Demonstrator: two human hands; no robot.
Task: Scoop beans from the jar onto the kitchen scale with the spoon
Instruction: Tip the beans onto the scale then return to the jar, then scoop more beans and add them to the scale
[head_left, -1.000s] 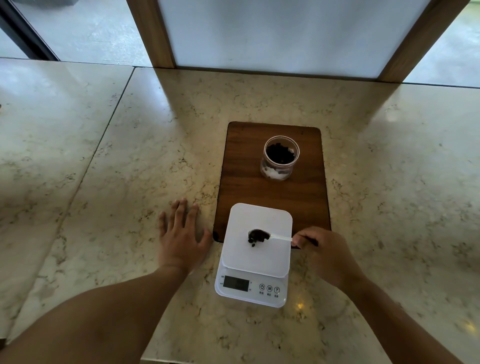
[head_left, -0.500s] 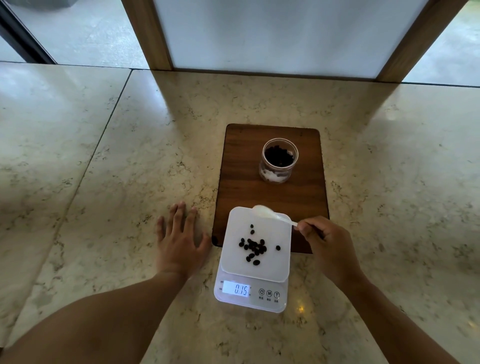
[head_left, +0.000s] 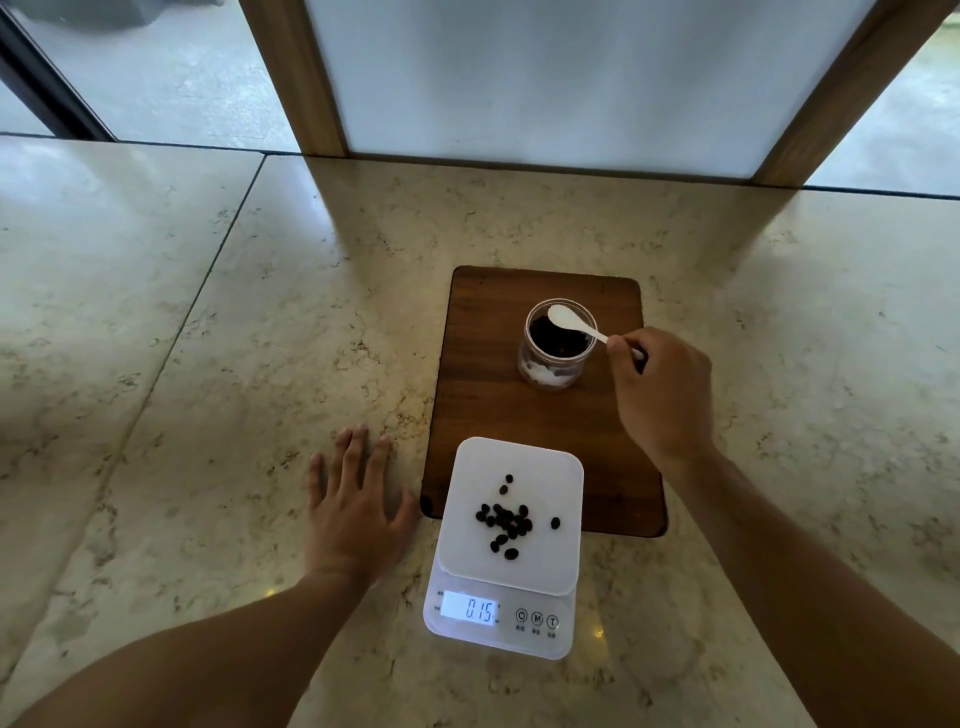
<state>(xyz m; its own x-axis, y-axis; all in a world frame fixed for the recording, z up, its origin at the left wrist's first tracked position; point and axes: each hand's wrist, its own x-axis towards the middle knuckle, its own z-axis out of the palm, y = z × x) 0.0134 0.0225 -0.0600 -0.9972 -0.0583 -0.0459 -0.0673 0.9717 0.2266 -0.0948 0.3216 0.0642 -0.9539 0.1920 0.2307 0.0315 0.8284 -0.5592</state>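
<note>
A clear jar (head_left: 555, 371) with dark beans inside stands on a wooden board (head_left: 488, 395). My right hand (head_left: 662, 395) grips the handle of a small white spoon (head_left: 571, 321), whose empty bowl hovers over the jar's mouth. Nearer to me sits a white kitchen scale (head_left: 506, 566) with a small pile of dark beans (head_left: 506, 519) on its platform. Its lit display reads 0.15. My left hand (head_left: 353, 512) lies flat on the marble counter, fingers spread, just left of the scale.
The scale's far edge overlaps the board's near edge. A wooden-framed white panel (head_left: 566, 78) rises at the back of the marble counter (head_left: 208, 364). A seam in the marble runs diagonally on the left.
The spoon tipped its beans onto the scale, and the display lit up. My right hand then carried the empty spoon back from the scale to above the jar. My left hand stayed put.
</note>
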